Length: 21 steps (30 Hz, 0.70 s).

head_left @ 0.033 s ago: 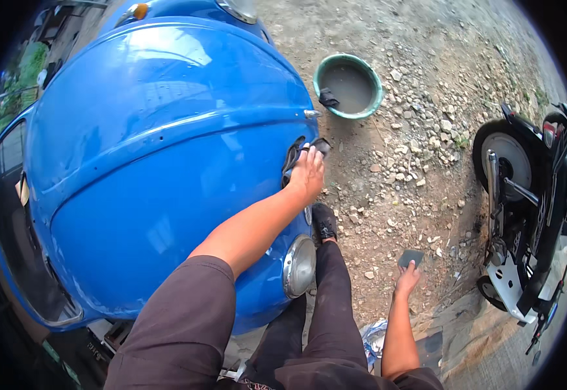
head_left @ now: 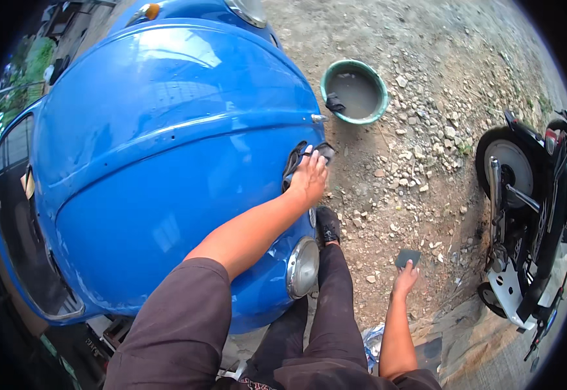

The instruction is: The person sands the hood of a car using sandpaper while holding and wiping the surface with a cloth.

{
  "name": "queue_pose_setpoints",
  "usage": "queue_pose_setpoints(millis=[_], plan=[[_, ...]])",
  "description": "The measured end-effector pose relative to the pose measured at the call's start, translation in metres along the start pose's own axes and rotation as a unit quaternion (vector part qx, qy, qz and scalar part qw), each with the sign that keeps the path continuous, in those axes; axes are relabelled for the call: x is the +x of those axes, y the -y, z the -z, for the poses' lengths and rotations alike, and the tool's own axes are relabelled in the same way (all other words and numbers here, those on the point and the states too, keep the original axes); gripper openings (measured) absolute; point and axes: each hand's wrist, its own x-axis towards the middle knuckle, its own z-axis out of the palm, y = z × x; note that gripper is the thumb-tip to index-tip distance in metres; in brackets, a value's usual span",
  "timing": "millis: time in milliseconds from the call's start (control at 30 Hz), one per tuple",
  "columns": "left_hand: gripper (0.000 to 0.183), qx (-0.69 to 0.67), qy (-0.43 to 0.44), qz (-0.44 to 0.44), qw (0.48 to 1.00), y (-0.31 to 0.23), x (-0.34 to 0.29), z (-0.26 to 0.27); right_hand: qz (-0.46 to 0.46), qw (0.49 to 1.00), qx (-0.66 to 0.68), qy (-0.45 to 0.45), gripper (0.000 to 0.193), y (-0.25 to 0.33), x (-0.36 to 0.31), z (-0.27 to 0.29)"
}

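My left hand [head_left: 309, 178] presses a dark, wet-looking cloth [head_left: 294, 162] against the front edge of the blue car's hood [head_left: 186, 175]. Its fingers bend over the cloth and partly hide it. Below, a round headlight [head_left: 303, 267] is set into the blue fender. Away from the car, low on the right, my right hand [head_left: 405, 279] pinches a small dark grey-green square sheet [head_left: 409, 258] that looks like sandpaper, held over the stony ground.
A green-rimmed basin [head_left: 382, 107] of murky water stands on the gravel past the car's nose, with a dark rag [head_left: 335, 103] at its edge. To the right is a parked motorcycle [head_left: 524, 221]. My shoe [head_left: 328, 224] is beside the bumper area, near scattered stones [head_left: 420, 153].
The whole view has shifted slightly, with the car and basin a little further right and the basin lower. Both hands keep their holds, the left still on the cloth at the hood's edge.
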Motion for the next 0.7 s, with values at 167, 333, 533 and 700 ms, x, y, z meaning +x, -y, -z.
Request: queue_pose_setpoints(millis=[167, 333, 533, 700], plan=[[0.066, -0.133, -0.217, 0.085, 0.963, 0.08, -0.174, 0.047, 0.098, 0.934, -0.267, 0.216, 0.045, 0.118, -0.077, -0.152], [0.069, -0.176, -0.281, 0.306, 0.893, 0.153, -0.387, 0.051, 0.379, 0.846, -0.081, 0.367, 0.052, 0.224, -0.159, -0.286], [0.058, -0.176, -0.405, 0.565, 0.697, 0.203, -0.595, -0.129, 0.462, 0.817, -0.153, 0.309, 0.068, 0.195, -0.221, -0.369], [0.058, -0.127, -0.416, 0.66, 0.613, 0.227, -0.749, -0.253, 0.516, 0.777, -0.149, 0.328, 0.086, 0.136, -0.409, -0.303]])
